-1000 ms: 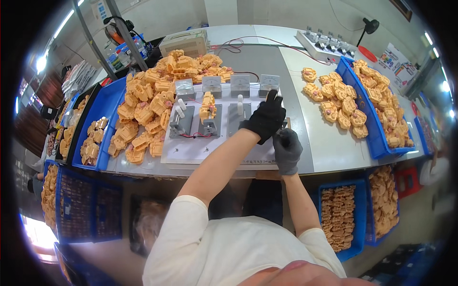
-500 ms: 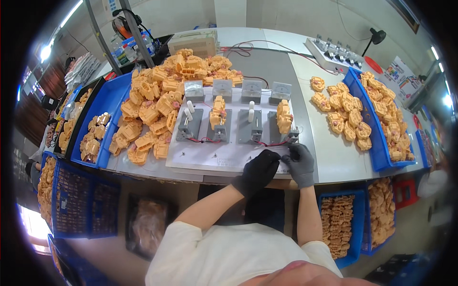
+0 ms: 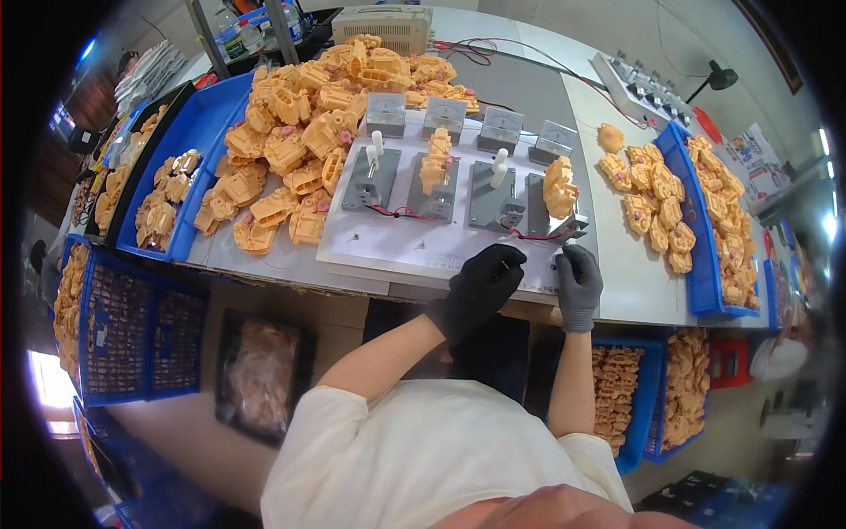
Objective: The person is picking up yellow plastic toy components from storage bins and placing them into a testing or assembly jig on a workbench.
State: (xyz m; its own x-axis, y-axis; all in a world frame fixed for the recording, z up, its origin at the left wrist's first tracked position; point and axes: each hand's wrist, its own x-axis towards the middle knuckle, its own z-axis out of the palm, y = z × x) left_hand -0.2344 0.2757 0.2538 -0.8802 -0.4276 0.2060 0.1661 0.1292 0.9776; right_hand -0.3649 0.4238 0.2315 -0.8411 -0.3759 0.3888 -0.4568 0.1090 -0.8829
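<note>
Steering clear of the plastic part (image 3: 560, 188) on its stand (image 3: 535, 210), twelve o'clock from the right hand (image 3: 579, 284), seems wise; that hand and the left hand (image 3: 483, 286) curl, but whether gripping anything I cannot tell.

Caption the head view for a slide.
Black-gloved left hand and grey-gloved right hand by a white board bearing four analog meters and two orange housings.

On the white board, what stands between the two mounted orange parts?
Between the left orange part and the right orange part, the head view shows a grey fixture with white pegs and no orange part on it.
</note>
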